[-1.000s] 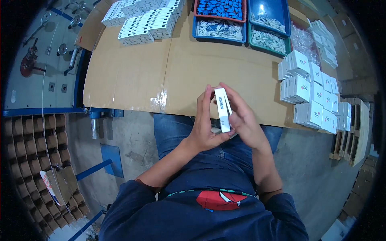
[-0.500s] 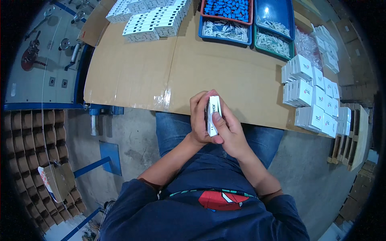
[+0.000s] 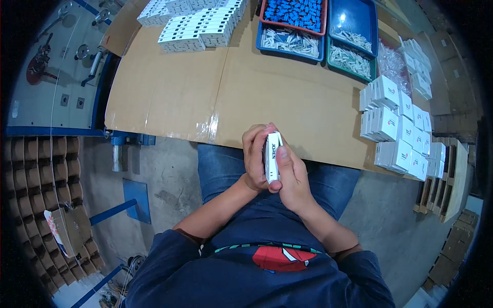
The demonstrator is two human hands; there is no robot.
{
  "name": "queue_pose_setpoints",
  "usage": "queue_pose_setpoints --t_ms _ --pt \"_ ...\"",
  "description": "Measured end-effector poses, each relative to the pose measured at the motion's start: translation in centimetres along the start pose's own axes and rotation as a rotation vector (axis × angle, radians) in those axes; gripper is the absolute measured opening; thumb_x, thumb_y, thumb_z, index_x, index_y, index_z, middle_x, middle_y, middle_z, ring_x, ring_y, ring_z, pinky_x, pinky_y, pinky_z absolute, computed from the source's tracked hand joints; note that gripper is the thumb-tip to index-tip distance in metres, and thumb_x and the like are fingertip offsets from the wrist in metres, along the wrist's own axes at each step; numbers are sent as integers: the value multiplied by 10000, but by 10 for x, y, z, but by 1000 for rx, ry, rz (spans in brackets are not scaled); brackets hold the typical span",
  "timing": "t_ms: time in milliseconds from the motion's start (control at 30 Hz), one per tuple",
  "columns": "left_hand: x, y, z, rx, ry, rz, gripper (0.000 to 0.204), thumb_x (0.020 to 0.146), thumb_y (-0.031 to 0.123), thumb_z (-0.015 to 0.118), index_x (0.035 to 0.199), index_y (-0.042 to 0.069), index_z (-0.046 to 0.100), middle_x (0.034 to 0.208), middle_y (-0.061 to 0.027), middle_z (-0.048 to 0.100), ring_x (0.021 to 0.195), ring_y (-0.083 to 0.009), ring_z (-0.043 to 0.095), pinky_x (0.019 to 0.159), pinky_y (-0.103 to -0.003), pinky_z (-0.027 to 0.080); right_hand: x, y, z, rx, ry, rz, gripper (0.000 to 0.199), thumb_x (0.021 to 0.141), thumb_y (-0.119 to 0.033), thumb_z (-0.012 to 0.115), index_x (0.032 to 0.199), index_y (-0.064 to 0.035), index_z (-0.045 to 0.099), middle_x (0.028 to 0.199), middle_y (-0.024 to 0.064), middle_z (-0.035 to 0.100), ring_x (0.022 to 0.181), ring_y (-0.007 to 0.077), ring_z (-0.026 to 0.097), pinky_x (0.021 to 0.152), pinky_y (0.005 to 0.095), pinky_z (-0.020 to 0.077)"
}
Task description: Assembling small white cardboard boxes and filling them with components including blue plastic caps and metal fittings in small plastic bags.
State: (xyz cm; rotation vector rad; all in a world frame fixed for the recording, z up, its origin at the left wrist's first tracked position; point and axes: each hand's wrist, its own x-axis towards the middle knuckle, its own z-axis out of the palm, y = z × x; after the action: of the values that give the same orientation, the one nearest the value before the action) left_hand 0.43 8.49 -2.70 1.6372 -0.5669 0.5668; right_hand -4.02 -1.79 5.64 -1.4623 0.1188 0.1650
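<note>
A slim white box-shaped piece (image 3: pixel 273 158) with dark print along its narrow face stands on edge between my hands, just off the table's near edge. My left hand (image 3: pixel 253 156) is closed along its left side, fingers curled over the far end. From the right, my right hand (image 3: pixel 295 180) grips it too, the thumb lying against the printed face. Both palms hide the broad sides of the piece, so I cannot tell its exact kind.
A cardboard-covered table (image 3: pixel 169 97) lies ahead. Rows of white pieces (image 3: pixel 192 41) stand at its far left. Trays hold blue parts (image 3: pixel 292 13) and small white parts (image 3: pixel 290 42). White square pieces (image 3: pixel 403 128) are stacked at the right, beside a wooden pallet (image 3: pixel 452 179).
Both hands and the white piece have come slightly down toward my body. The right thumb now covers less of the print. The grip stays closed.
</note>
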Motion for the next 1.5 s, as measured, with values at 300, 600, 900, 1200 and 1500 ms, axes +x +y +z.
queue_pose_setpoints --t_ms 300,600,900,1200,1500 --pt "1 4 3 -26 0 -2 1107 845 857 491 1335 -135 486 1279 -254 487 1143 -380 543 993 -480 466 -2 -6 -2 36 26 19 540 1132 -303 336 1528 61 379 1496 187 502 1401 238 455 1173 346 320" --pt "3 4 5 -58 33 34 1102 846 849 507 1342 -134 477 1285 -256 468 1109 -375 560 953 -475 489 -2 -7 -2 38 32 19 546 1130 -316 336 1515 67 398 1462 188 532 1356 245 506 1144 340 356" --pt "19 17 8 -219 110 -368 1056 916 848 320 1515 -21 354 1459 -187 470 1259 -310 548 1063 -429 449 9 -15 -13 -75 -34 19 729 1039 -365 573 1584 14 270 1560 266 393 1442 337 427 1172 415 346" --pt "48 40 6 -824 102 -1110 816 1035 707 191 1530 98 415 1368 -128 584 1232 -224 580 1065 -376 456 29 -1 -45 -492 -68 -345 973 783 -325 850 1582 -82 351 1611 227 326 1493 379 341 1196 449 322" --pt "36 30 7 -828 -24 -1076 758 1068 646 220 1507 63 423 1319 -116 583 1165 -208 604 1001 -363 502 32 -5 -57 -414 -123 -267 783 753 -258 886 1446 -144 538 1381 138 485 1305 308 520 1072 425 472"
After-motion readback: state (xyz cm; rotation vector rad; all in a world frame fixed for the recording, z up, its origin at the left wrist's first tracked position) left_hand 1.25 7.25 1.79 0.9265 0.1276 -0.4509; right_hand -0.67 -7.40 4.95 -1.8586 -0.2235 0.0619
